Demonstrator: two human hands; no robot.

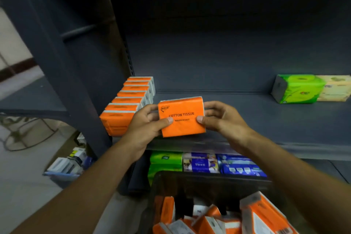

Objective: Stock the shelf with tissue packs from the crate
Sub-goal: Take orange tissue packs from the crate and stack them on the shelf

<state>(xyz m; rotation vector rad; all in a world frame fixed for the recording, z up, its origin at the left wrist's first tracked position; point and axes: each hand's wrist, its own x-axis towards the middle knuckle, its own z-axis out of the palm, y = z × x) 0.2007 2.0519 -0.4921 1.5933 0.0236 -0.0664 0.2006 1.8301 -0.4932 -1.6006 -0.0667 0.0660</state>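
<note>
Crate [199, 182] below, tissue pack [182, 119] btwn L hand [145, 126] & R hand [225, 118]

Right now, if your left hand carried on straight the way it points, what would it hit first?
Nothing but the orange pack it grips. Beyond, the left hand faces bare shelf; the stocked row lies to its left, though depth is unclear.

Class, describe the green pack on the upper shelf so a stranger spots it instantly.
Find the dark shelf with the orange row at its left. At its far right lies the green pack, beside a cream pack; it is that shelf's only green one.
</note>
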